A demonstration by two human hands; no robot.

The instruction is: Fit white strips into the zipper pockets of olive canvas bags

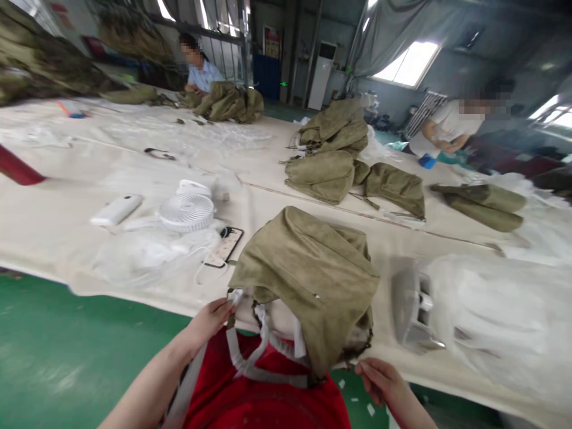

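An olive-green canvas bag (pixel 308 256), which looks like a backpack, lies at the near edge of the table, its flap spread over the top. White-wrapped straps (pixel 250 363) hang from it over the edge, in front of a red garment. My left hand (pixel 212 322) is closed at the bag's left side, pinching a strap end partly wrapped in white. At the lower right corner, my right hand (pixel 382 381) is closed with thumb and fingers pinched on a thin dark strap or edge of the bag. The fingers partly hide what they grip.
Left of the bag are a phone (pixel 226 247), a white fan (pixel 186 211) and a white device (pixel 117 210). A grey box (pixel 413 304) and clear plastic wrapping (pixel 504 322) lie to the right. More olive bags (pixel 322 176) lie beyond. Two people (pixel 203 74) (pixel 456 128) are across the table.
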